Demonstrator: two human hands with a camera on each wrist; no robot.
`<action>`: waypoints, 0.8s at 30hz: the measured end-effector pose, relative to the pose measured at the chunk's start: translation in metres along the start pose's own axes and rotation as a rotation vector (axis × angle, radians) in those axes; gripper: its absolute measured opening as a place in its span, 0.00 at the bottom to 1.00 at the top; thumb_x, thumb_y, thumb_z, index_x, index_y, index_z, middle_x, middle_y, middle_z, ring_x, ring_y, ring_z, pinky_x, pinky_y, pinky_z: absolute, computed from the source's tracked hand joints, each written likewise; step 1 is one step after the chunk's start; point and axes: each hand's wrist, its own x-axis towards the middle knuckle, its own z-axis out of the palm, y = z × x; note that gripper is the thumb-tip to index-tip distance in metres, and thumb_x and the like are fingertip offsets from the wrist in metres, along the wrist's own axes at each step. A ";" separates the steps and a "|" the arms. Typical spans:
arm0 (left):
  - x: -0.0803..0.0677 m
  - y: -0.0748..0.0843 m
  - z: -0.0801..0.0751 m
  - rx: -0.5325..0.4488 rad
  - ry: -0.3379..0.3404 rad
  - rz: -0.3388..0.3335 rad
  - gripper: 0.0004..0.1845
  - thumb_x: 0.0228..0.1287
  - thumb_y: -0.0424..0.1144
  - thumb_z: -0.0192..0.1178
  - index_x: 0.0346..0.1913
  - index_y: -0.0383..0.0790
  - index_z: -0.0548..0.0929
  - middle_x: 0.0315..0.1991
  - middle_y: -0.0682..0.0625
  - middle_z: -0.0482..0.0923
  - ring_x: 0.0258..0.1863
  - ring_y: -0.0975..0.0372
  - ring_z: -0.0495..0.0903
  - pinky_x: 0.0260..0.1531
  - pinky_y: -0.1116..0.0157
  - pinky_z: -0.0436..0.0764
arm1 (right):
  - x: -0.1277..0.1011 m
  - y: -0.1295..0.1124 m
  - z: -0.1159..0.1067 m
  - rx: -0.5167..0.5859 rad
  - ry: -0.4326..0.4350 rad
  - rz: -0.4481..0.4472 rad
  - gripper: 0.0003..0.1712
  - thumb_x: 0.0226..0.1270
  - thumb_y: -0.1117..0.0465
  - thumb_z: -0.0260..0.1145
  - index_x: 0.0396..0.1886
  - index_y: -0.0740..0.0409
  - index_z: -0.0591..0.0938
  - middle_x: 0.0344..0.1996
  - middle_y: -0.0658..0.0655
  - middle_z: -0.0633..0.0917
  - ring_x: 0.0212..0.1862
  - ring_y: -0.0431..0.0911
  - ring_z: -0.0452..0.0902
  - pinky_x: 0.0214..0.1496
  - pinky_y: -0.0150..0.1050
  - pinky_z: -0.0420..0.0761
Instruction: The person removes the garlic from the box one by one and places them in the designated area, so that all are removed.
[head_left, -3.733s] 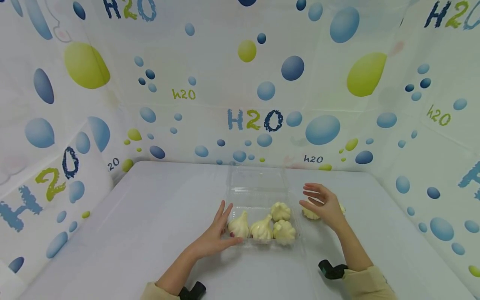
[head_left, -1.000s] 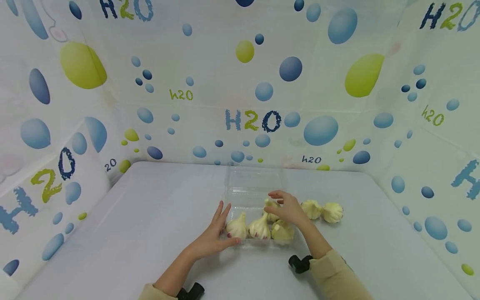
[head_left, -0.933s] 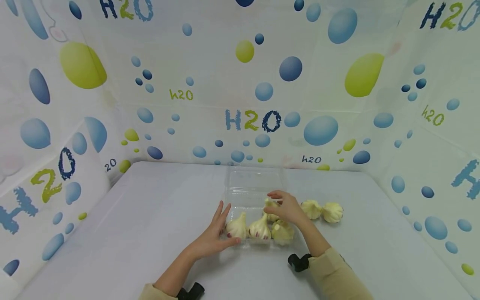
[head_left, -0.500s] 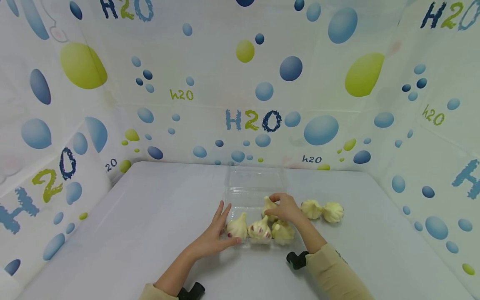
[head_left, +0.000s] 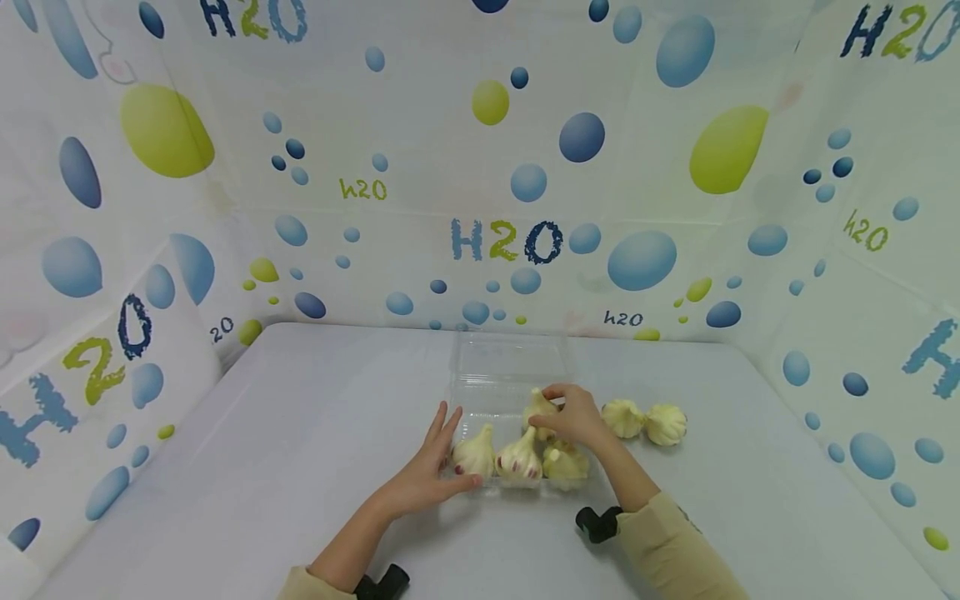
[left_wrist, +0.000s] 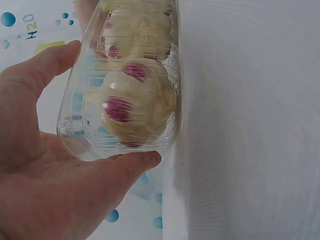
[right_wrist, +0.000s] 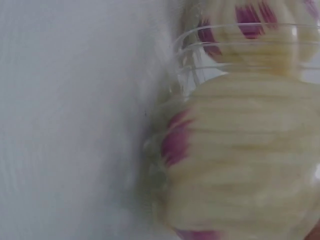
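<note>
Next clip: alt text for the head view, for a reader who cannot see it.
A right hand grips a garlic bulb inside a clear plastic clamshell box while the left hand steadies the box's left edge. Two more bulbs lie on the white table to the right.

The right hand (head_left: pixel 576 417) hides most of one garlic bulb (head_left: pixel 538 404), perhaps gripping it.

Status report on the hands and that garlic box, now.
Left hand steadies clear box at its corner. Right hand grips garlic bulb inside. Two bulbs on table.
</note>
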 end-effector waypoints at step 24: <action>0.001 -0.003 0.001 0.006 0.004 0.000 0.49 0.48 0.48 0.61 0.66 0.51 0.39 0.64 0.49 0.22 0.62 0.48 0.38 0.51 0.51 0.62 | -0.013 0.002 -0.016 0.199 0.061 -0.032 0.33 0.40 0.51 0.70 0.47 0.59 0.74 0.47 0.58 0.74 0.46 0.53 0.71 0.35 0.40 0.76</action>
